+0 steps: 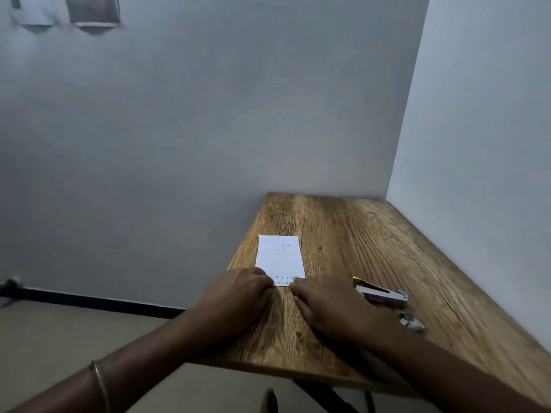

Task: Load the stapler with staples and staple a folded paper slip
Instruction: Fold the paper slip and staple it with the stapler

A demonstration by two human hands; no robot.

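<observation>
Down at the bottom edge of the frame, a toe-like shape (269, 398) pokes in, too dim to name with confidence. Just above it, lower left, a thin metal bangle (100, 383) circles the left forearm. Both arms reach up to the frame's centre, where the left hand (238, 296) and the right hand (325, 305) meet at the near edge of the white printed paper slip (280, 257). Fingers on both hands curl down onto that near edge, apparently pinching or pressing it; my read is they are starting or creasing a fold, with the slip laid lengthwise away from the body so the near end can be turned over. Fingertips are tucked under the knuckles, so exactly how they grip cannot be seen. Upside-down print runs along the near edge, partly covered.

Right of the right hand, close by, lies the silver metal stapler with a yellow and dark body (378, 292), seemingly parked within easy reach. It is blurred, so whether it is loaded I cannot tell. Nearer the frame's lower right sits a small, smeared silvery cluster (413, 321), possibly staples. Everything rests on the brown wood-grain table (372, 234), whose right side runs out of frame.
</observation>
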